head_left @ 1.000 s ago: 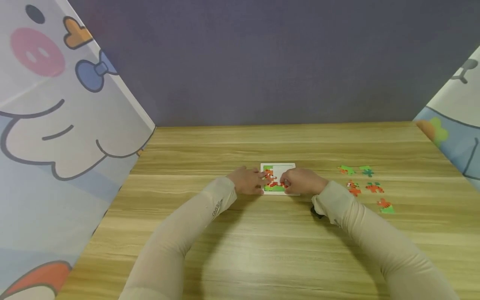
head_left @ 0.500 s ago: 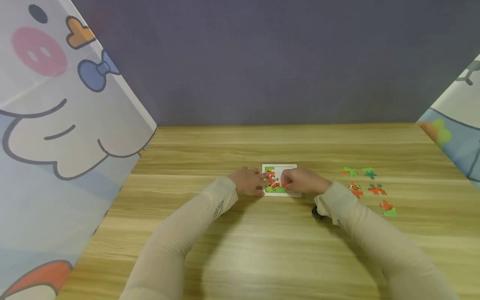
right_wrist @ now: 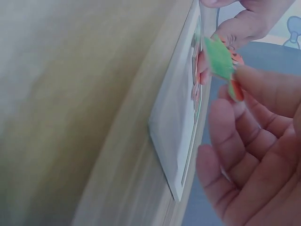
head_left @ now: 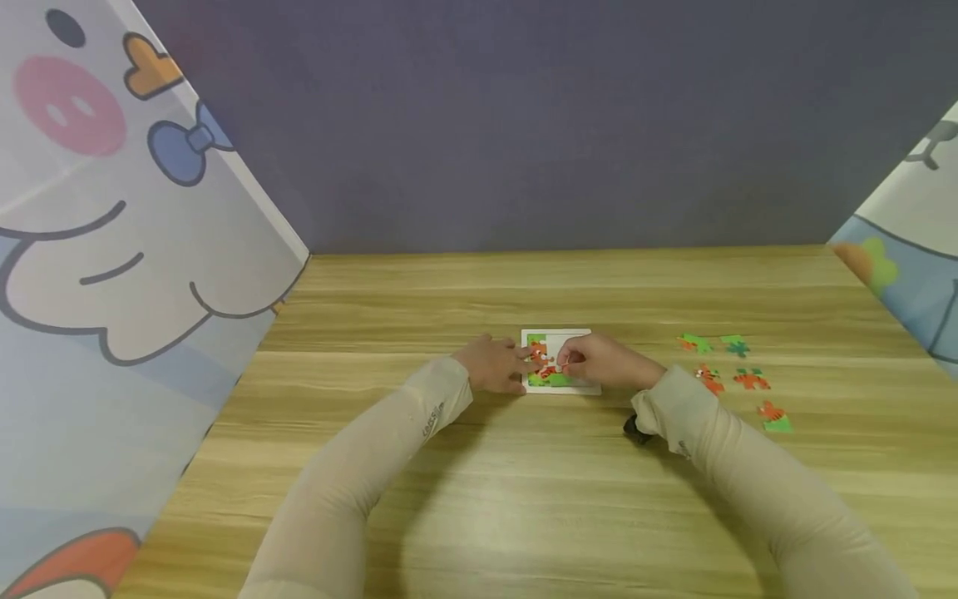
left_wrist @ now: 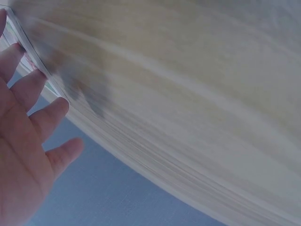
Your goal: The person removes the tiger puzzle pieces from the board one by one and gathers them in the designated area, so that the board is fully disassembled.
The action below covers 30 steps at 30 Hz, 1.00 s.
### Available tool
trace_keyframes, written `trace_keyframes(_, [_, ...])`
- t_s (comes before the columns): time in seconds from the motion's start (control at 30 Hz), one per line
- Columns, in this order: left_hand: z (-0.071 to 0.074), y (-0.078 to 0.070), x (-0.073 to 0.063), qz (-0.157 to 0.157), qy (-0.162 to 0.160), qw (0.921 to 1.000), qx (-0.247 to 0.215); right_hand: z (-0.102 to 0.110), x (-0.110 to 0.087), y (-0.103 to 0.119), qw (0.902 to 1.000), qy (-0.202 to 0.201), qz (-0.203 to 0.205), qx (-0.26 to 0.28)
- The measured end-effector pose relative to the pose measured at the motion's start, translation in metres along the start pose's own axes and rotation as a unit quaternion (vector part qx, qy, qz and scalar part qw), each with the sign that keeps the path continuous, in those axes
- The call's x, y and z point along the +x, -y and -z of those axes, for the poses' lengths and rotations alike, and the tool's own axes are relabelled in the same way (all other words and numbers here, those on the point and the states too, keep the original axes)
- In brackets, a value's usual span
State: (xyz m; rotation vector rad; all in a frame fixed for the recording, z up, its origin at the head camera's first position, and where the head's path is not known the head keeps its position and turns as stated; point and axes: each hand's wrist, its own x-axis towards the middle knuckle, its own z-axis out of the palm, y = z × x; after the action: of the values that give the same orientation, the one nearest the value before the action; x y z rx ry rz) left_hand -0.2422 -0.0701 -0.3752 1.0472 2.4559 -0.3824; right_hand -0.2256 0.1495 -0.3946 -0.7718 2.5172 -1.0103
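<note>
A white-rimmed jigsaw tray [head_left: 555, 341] lies on the table, partly filled along its left side and bottom with orange and green tiger pieces. My left hand [head_left: 490, 364] rests at its left edge, fingers spread and extended over the tray. In the left wrist view, the fingertips of that hand [left_wrist: 23, 136] touch the tray's rim. Over the tray's right part, my right hand [head_left: 599, 359] pinches a green and orange puzzle piece [right_wrist: 218, 59] between thumb and index finger. The right wrist view has this piece tilted, just above the tray surface, other fingers loosely curled.
Several loose pieces lie to the right on the wooden table, among them a green one [head_left: 737, 345], a striped orange one [head_left: 751, 380] and an orange-green one [head_left: 774, 416]. A dark grey panel [head_left: 554, 125] rises behind, with cartoon-printed panels [head_left: 157, 274] at the sides.
My right hand stays over the tray with small finger movements; more green now shows below its fingertips where orange showed before. My left hand keeps its place.
</note>
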Motion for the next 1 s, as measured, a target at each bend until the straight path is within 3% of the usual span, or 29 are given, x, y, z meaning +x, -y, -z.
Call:
trace_keyframes(0.27, [0.0,0.003,0.0,0.003,0.002,1.0,-0.007,0.006,-0.014,-0.003,0.9994,-0.03,0.015,-0.006])
trace_keyframes(0.6, [-0.001,-0.001,-0.003,0.01,0.01,0.9998,-0.012,0.01,-0.037,-0.009,0.9995,-0.03,0.006,0.005])
trace_keyframes(0.83, [0.0,-0.001,-0.004,0.012,0.015,0.9998,0.01,0.014,-0.05,-0.011,0.9989,-0.026,-0.036,0.015])
trace_keyframes(1.0, [-0.001,-0.002,-0.003,0.007,0.007,0.9998,0.015,0.016,-0.061,-0.015,0.9987,-0.029,-0.039,0.015])
